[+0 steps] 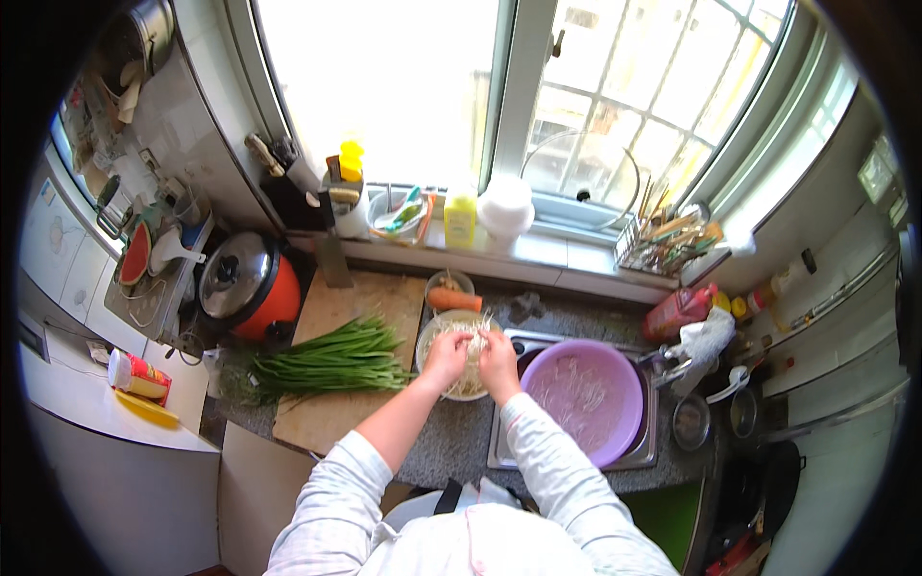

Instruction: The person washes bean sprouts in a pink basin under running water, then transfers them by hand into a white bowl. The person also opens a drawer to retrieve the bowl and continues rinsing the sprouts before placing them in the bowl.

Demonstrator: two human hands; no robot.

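Note:
My left hand point(446, 358) and my right hand point(498, 360) are close together above a bowl point(421, 351) of bean sprouts point(467, 381). Thin pale sprouts point(472, 330) stick out between and above my fingers, which are bent around them. Beside my right hand a purple plastic basin point(634, 403) sits in the steel sink, with more bean sprouts point(576, 392) in water. To the left, a bunch of green garlic chives point(335, 360) lies across a wooden cutting board point(324, 425). A carrot point(454, 299) rests by a small bowl point(436, 279) just beyond the sprouts.
A cleaver point(333, 263) stands at the board's far edge, near an orange cooker point(277, 299) with a metal lid. Behind the sink are a faucet point(666, 371) and a red bottle point(677, 313). Bottles and utensil holders line the windowsill point(547, 252).

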